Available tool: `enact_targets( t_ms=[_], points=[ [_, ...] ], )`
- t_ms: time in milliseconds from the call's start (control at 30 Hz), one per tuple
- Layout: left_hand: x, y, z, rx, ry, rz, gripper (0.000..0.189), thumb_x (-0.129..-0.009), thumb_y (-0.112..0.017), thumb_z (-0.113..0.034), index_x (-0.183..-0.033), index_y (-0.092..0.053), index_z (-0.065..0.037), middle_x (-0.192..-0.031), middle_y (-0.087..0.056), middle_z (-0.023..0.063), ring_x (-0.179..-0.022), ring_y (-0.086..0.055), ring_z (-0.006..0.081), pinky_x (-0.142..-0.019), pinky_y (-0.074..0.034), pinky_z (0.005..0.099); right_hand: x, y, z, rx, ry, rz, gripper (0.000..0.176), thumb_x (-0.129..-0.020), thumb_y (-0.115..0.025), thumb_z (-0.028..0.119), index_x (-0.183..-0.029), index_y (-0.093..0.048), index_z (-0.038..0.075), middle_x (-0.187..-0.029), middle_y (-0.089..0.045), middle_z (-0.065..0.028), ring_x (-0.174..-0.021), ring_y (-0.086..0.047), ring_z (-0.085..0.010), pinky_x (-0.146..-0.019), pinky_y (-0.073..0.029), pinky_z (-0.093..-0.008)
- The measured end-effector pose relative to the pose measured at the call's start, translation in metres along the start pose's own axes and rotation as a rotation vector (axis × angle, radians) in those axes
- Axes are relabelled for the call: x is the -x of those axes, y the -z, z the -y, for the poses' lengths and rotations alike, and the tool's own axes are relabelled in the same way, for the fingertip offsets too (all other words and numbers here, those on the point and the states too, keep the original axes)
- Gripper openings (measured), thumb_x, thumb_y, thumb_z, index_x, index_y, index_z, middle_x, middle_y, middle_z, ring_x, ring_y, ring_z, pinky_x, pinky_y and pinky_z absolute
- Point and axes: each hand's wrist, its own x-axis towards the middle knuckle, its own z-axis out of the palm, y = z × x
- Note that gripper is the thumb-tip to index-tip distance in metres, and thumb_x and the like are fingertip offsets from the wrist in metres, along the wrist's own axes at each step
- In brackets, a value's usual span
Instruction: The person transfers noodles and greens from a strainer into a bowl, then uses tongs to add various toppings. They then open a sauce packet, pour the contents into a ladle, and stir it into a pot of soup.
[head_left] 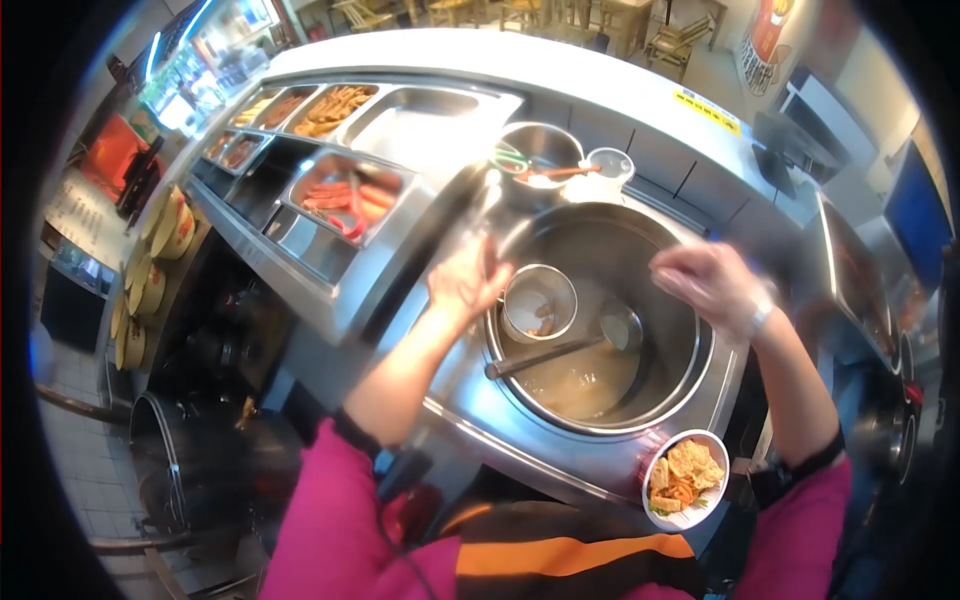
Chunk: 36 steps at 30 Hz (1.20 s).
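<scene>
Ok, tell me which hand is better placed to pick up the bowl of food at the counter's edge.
Right, probably. The bowl of food sits below the right hand, beside that forearm, on its side of the pot. The left hand is across the pot, against the strainer.

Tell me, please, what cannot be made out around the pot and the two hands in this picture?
Head view: right hand is motion-blurred; whether its fingers hold anything is unclear.
Head view: left hand blurs against the strainer; its grip cannot be told.
Head view: food in the strainer is too small to name.
Head view: yellow label text is too small to read.
</scene>
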Motion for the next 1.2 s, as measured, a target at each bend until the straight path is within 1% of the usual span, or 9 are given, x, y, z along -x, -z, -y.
enact_targets(
  t_ms=[133, 333, 567, 600, 667, 933, 1000, 1067, 1200],
  points=[
    [0.039, 0.021, 0.009, 0.373, 0.124, 0.071, 0.067, -0.068, -0.068, -0.033, -0.124, -0.04, -0.01, -0.065, -0.051, 0.0042, -0.055, -0.055, 0.0203, -0.052, -0.044, 0.0333, -0.123, -0.039, -0.02, -0.372, -0.364, -0.002, 0.026, -0.08, -0.055, 0.025, -0.067, -0.058, 0.002, -0.057, -0.054, -0.0052, -0.051, -0.051, -0.011, -0.047, -0.042, -0.0261],
    [0.124, 0.063, 0.088, 0.69, 0.318, 0.031, 0.033, -0.073, -0.061, 0.0, -0.106, -0.056, 0.0, -0.064, -0.055, 0.0022, -0.055, -0.05, 0.0038, -0.05, -0.041, 0.0178, -0.27, -0.091, -0.032, -0.621, -0.33, -0.152, 0.017, -0.079, -0.058, 0.017, -0.072, -0.06, 0.002, -0.057, -0.056, -0.0047, -0.045, -0.052, -0.0106, -0.04, -0.044, -0.0246],
    [-0.007, 0.1, 0.141, 0.08, -0.027, -0.216, 0.05, -0.075, -0.058, -0.012, -0.123, -0.043, -0.005, -0.113, -0.051, 0.0152, -0.108, -0.044, 0.0324, -0.094, -0.033, 0.0394, -0.261, -0.144, 0.107, -0.634, 0.061, -0.04, 0.014, -0.082, -0.055, 0.012, -0.092, -0.061, 0.003, -0.074, -0.061, -0.0032, -0.058, -0.055, -0.0088, -0.053, -0.046, -0.0234],
    [-0.019, 0.085, 0.151, -0.02, 0.033, -0.166, 0.048, -0.076, -0.057, -0.016, -0.122, -0.045, -0.01, -0.11, -0.052, 0.0144, -0.109, -0.044, 0.0321, -0.092, -0.036, 0.0386, -0.248, -0.156, 0.109, -0.258, 0.6, -0.142, 0.014, -0.079, -0.056, 0.01, -0.092, -0.06, 0.006, -0.073, -0.06, -0.0041, -0.056, -0.056, -0.0132, -0.054, -0.047, -0.0272],
    [-0.036, 0.061, 0.178, -0.068, -0.051, 0.008, 0.04, -0.077, -0.057, -0.022, -0.115, -0.052, -0.011, -0.101, -0.057, 0.0145, -0.098, -0.047, 0.0352, -0.087, -0.038, 0.0409, -0.207, -0.151, 0.142, 0.037, 0.843, 0.012, 0.012, -0.077, -0.058, 0.012, -0.088, -0.059, 0.007, -0.069, -0.056, -0.0061, -0.057, -0.056, -0.0193, -0.052, -0.047, -0.0299],
    [-0.066, 0.051, 0.194, 0.436, -0.073, -0.288, 0.021, -0.086, -0.049, -0.005, -0.104, -0.059, -0.003, -0.098, -0.06, 0.0079, -0.094, -0.055, 0.016, -0.085, -0.042, 0.0272, -0.129, -0.064, 0.099, 0.056, 0.494, -0.217, 0.008, -0.076, -0.058, 0.015, -0.08, -0.061, 0.009, -0.073, -0.06, -0.0081, -0.064, -0.059, -0.0228, -0.057, -0.049, -0.0304],
    [-0.083, 0.07, 0.195, 0.773, 0.002, -0.441, 0.022, -0.088, -0.046, -0.002, -0.107, -0.057, 0.0, -0.105, -0.058, 0.0067, -0.093, -0.055, 0.0135, -0.082, -0.044, 0.0251, -0.107, -0.05, 0.077, -0.421, 0.293, -0.24, 0.014, -0.081, -0.06, 0.012, -0.09, -0.062, 0.002, -0.075, -0.061, -0.0063, -0.064, -0.055, -0.0102, -0.058, -0.046, -0.0233],
    [-0.09, 0.111, 0.17, 1.119, 0.22, -0.544, 0.023, -0.088, -0.045, -0.001, -0.108, -0.053, 0.004, -0.101, -0.058, 0.0103, -0.086, -0.057, 0.0129, -0.077, -0.049, 0.0238, -0.081, -0.032, 0.079, -0.652, -0.015, -0.247, 0.017, -0.084, -0.058, 0.015, -0.09, -0.062, -0.001, -0.075, -0.06, -0.0036, -0.065, -0.052, -0.006, -0.058, -0.045, -0.0203],
    [-0.055, 0.171, 0.046, 1.041, -0.022, -0.674, 0.025, -0.088, -0.046, -0.005, -0.112, -0.051, 0.002, -0.103, -0.058, 0.0097, -0.085, -0.057, 0.0133, -0.077, -0.048, 0.023, -0.053, -0.034, 0.074, -0.852, -0.177, -0.128, 0.019, -0.085, -0.056, 0.019, -0.091, -0.063, 0.002, -0.076, -0.061, -0.0037, -0.066, -0.054, -0.0059, -0.061, -0.045, -0.0176]
  ],
)
